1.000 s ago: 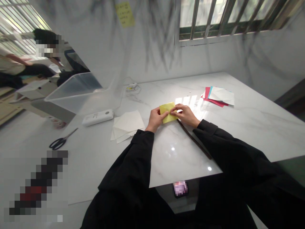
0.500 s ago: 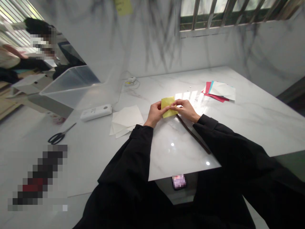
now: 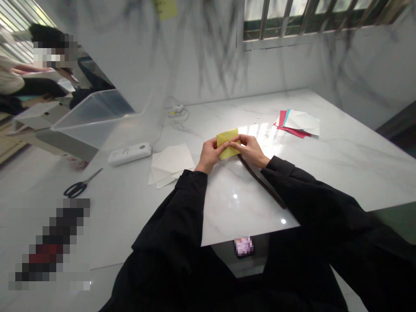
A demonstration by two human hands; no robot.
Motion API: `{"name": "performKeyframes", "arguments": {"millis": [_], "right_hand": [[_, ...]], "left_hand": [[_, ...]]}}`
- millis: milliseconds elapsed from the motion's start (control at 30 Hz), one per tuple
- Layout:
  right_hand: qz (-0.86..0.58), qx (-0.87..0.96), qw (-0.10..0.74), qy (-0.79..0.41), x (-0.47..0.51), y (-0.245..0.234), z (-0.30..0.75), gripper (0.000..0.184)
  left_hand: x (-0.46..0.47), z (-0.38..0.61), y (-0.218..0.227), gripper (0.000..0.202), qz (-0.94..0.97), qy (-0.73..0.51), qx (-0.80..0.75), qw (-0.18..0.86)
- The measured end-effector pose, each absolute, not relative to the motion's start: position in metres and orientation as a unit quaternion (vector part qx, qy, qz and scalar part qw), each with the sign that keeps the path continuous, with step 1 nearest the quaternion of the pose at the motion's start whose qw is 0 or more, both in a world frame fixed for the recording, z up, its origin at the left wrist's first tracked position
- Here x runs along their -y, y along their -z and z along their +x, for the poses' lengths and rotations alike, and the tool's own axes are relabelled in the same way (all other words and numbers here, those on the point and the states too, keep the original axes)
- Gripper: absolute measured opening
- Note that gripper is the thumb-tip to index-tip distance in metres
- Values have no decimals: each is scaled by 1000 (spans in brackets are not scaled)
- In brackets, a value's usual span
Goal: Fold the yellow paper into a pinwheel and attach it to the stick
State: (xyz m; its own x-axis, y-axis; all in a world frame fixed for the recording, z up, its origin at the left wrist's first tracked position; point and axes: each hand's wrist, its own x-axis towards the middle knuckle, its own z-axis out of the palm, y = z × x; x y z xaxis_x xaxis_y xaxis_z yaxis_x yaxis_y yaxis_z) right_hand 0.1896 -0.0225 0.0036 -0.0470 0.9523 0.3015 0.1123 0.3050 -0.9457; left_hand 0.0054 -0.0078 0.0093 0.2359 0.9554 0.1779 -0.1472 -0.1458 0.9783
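A folded yellow paper (image 3: 226, 138) is held just above the white marble table (image 3: 325, 164), near its middle. My left hand (image 3: 210, 154) pinches the paper's left side with thumb and fingers closed. My right hand (image 3: 251, 149) pinches its right side, thumb on top. Both arms are in black sleeves. Part of the paper is hidden under my fingers.
White paper sheets (image 3: 170, 164) lie left of my hands, a white rectangular device (image 3: 130, 153) and black scissors (image 3: 79, 186) farther left. A dark thin strip (image 3: 263, 184) runs under my right wrist. Red, blue and white sheets (image 3: 297, 123) lie at the far right. A clear plastic bin (image 3: 94, 119) stands at the back left, another person beyond it.
Both hands stay on the yellow paper and have turned it slightly; its top edge now tilts up to the right. The camera view has dipped a little.
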Motion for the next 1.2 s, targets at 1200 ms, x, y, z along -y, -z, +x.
{"name": "performKeyframes", "arguments": {"millis": [1200], "right_hand": [[-385,554,572,-467,19,2,186,81]], "left_hand": [[10,9,-10,57,529,-524,-385,545]]}}
